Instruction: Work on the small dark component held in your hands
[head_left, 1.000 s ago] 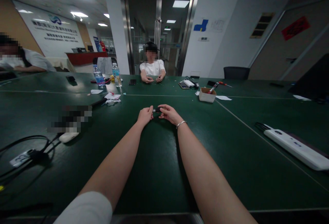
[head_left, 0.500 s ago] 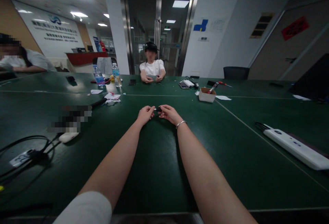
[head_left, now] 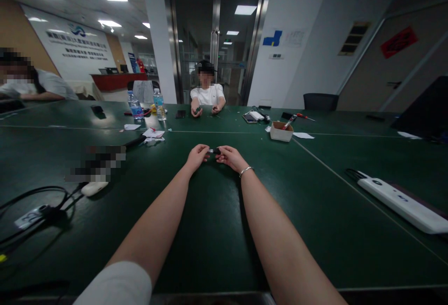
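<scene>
Pinching a small slender black-and-silvery object [head_left: 214, 151] between both bare hands, straight ahead, over a smooth dark green desk [head_left: 217, 230]. With the left hand [head_left: 198, 157], gripping the silvery end in fingers drawn narrowly together; with the right hand [head_left: 231, 157], gripping the black end, likewise in fingers brought close together. Too small to tell whether in one piece or two; cannot tell, either, whether touching the desk below. Stretching both forearms forward, with a white cloth sleeve [head_left: 121, 284] on the left arm and a shiny silver-coloured bangle [head_left: 246, 171] round the right wrist.

Flanked on the left by looped black cables [head_left: 56, 212] with a white label [head_left: 30, 218], and by a rounded white plastic object [head_left: 94, 189] just beside a dark pixelated shape [head_left: 101, 161]. Flanked on the right, well apart from the hand, by a long white plastic device [head_left: 402, 204] with black leads at one end. Beyond the left hand, passing crumpled white papers [head_left: 154, 133], then two upright clear plastic bottles [head_left: 136, 109] with blue labels. Beyond the right hand, coming to a small pale cardboard box [head_left: 281, 133] holding a slanted red-and-white tool [head_left: 289, 121], near a thin red-handled screwdriver [head_left: 304, 117]. Facing, across the desk, a person in a white T-shirt [head_left: 207, 95], in front of metal-framed glass double doors [head_left: 194, 20].
</scene>
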{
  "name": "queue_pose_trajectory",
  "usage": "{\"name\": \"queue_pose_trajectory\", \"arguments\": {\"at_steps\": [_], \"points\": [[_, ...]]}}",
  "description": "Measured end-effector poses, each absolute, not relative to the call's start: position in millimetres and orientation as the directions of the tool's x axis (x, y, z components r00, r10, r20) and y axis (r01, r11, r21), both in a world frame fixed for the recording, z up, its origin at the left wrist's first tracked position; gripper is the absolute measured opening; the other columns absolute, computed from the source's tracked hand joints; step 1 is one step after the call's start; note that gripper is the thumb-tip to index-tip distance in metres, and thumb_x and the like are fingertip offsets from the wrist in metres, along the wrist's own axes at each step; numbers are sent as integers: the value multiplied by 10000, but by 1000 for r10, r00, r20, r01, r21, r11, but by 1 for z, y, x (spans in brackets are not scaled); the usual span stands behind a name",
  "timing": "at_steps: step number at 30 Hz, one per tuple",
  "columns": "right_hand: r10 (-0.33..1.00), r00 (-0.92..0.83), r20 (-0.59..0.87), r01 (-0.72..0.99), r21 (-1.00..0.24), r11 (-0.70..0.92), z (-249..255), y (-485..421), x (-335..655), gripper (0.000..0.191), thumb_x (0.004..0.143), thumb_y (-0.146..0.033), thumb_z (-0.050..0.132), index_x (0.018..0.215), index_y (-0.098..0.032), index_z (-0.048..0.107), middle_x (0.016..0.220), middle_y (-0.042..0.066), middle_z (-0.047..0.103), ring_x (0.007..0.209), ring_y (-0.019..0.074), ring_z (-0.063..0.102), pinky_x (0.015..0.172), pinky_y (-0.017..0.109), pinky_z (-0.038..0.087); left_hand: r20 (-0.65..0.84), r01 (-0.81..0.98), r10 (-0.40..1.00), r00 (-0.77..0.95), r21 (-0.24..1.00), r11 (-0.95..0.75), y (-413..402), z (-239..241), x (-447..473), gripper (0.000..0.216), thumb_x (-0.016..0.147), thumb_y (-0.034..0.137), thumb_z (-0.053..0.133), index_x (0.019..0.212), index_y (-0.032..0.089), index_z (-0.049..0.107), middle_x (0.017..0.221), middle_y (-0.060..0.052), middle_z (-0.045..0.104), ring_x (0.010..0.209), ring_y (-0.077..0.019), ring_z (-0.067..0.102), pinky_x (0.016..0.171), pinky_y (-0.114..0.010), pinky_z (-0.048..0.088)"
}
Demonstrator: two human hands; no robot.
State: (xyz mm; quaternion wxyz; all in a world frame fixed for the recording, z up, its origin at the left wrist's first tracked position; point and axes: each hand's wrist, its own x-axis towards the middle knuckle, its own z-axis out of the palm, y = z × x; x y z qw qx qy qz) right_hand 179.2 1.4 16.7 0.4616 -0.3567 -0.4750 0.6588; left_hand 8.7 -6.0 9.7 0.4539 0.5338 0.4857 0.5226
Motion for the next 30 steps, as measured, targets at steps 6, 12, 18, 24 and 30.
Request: {"name": "queue_pose_trajectory", "arguments": {"at_steps": [6,12,18,24,30], "points": [[945,-325,-30,-262,-957,-121,15,3,178,67,879,-186,594,912,-129,581,571,20,640,478,83,597,589,234,580,108,117,994,-3,987,-106,-11,15,11,206,811,301,559,940,149,612,701,-18,615,505,-74,525,423,-168,325],[945,-327,-25,-265,-957,-117,14,3,178,92,868,-210,614,913,-136,583,581,8,635,472,76,586,593,240,584,146,104,989,-7,984,-144,-9,11,11,194,808,304,566,932,160,606,726,-17,607,556,-82,543,443,-161,371],[941,-338,-8,-273,-956,-106,14,3,179,122,850,-217,638,921,-135,584,586,4,635,481,75,584,603,248,586,163,124,987,1,979,-162,-6,7,10,211,804,316,575,940,158,608,680,-5,581,548,-82,532,440,-160,378],[939,-344,6,-270,-958,-93,13,2,179,152,832,-230,658,934,-138,594,611,9,653,482,72,578,597,248,586,172,118,985,10,978,-172,-7,6,10,234,821,336,541,956,158,608,693,-7,577,539,-79,519,432,-161,372],[943,-333,13,-252,-965,-76,15,1,177,130,835,-214,648,936,-150,597,645,10,665,463,63,567,579,249,589,173,122,985,-4,978,-171,-9,9,11,236,810,339,545,943,157,612,657,0,567,533,-84,516,439,-168,373]]}}
